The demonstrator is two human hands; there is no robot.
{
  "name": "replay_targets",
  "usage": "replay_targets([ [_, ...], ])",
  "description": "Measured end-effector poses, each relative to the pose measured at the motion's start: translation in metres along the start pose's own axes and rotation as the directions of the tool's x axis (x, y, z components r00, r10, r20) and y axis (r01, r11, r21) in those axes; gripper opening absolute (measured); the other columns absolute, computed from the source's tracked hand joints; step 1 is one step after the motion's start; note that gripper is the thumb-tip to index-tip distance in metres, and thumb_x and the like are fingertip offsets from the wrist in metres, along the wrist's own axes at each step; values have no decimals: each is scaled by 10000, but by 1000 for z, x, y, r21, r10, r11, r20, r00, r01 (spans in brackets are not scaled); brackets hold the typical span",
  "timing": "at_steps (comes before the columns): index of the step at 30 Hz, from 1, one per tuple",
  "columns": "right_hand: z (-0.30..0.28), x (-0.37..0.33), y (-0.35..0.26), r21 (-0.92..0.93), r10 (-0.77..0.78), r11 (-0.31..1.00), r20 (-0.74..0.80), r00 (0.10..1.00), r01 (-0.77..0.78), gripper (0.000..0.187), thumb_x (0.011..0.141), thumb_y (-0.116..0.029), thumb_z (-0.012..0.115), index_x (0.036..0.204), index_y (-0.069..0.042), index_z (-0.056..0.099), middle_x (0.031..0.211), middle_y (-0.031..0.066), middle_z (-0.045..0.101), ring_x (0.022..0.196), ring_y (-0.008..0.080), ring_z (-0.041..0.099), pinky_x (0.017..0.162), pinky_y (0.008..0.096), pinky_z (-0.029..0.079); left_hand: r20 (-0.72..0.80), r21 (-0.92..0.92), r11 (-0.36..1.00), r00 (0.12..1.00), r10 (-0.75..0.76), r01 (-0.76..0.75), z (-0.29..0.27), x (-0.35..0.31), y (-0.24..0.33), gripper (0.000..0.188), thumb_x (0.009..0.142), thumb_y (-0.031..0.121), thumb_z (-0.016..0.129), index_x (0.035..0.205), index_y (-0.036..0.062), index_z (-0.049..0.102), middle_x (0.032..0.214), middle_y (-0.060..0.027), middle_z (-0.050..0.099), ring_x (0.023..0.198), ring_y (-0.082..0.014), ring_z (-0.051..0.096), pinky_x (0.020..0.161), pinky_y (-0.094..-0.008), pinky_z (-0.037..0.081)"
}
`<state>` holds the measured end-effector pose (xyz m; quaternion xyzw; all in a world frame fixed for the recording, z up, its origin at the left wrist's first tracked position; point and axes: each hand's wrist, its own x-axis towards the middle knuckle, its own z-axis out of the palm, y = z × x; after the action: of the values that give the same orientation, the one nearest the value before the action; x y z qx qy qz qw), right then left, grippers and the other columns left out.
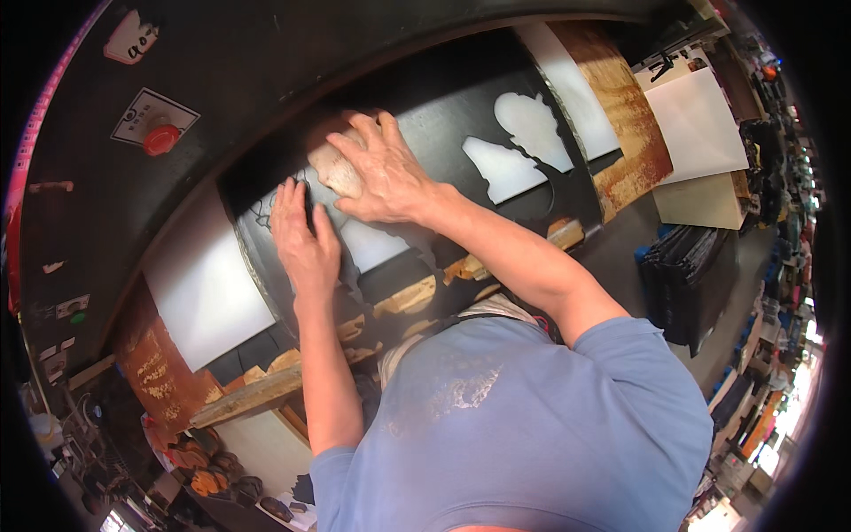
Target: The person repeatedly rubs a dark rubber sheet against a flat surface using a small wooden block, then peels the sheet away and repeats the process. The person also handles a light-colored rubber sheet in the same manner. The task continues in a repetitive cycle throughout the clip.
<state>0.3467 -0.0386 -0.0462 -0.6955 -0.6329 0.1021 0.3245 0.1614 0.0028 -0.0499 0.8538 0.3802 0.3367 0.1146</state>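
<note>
The right hand's (pixel 386 173) spread fingers straddle a pale, rounded block (pixel 335 168) over the smooth black sheet's (pixel 434 115) left half; whether they clamp it, I cannot tell. Near left, the left hand (pixel 306 239) lies extended, seemingly empty. Right, 2 curvy cutouts (pixel 503 168) show white.

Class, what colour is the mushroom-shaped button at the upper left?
The button is red, seen best in the head view.

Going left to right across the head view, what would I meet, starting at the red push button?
Red push button, left hand, right hand, rounded white shape, folded black bundle.
</note>
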Motion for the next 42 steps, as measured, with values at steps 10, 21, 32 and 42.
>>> replay_targets([
  [10,-58,3,31,690,132,712,51,990,-131,869,708,-236,955,1485,-30,624,1502,154,602,1378,274,591,1190,405,443,67,-30,999,998,-9,11,9,-10,-7,391,1005,59,665,1390,-1,633,1520,-229,601,1461,-442,515,1240,-572,348],
  [21,-49,-10,86,-73,88,991,-307,948,-116,705,661,-320,884,1285,-21,748,1544,239,491,1419,520,384,1164,572,439,48,-41,999,998,-34,36,13,-4,-7,378,991,77,686,1361,1,651,1513,-223,608,1459,-436,518,1245,-569,346],
  [32,-41,-5,80,-95,24,994,-315,949,-57,732,671,-337,869,1316,-20,730,1499,296,507,1384,555,414,1157,590,436,7,-103,994,999,-46,46,4,-4,-3,303,1014,59,657,1309,0,694,1443,-209,664,1417,-425,562,1213,-532,401],
  [42,-92,-32,84,230,175,972,-573,800,-47,358,929,-191,804,1211,11,713,1247,174,711,1124,291,698,990,385,552,181,-413,910,982,49,31,-30,-104,80,98,889,-38,738,969,9,706,902,-150,714,815,-358,675,761,-450,525],
])
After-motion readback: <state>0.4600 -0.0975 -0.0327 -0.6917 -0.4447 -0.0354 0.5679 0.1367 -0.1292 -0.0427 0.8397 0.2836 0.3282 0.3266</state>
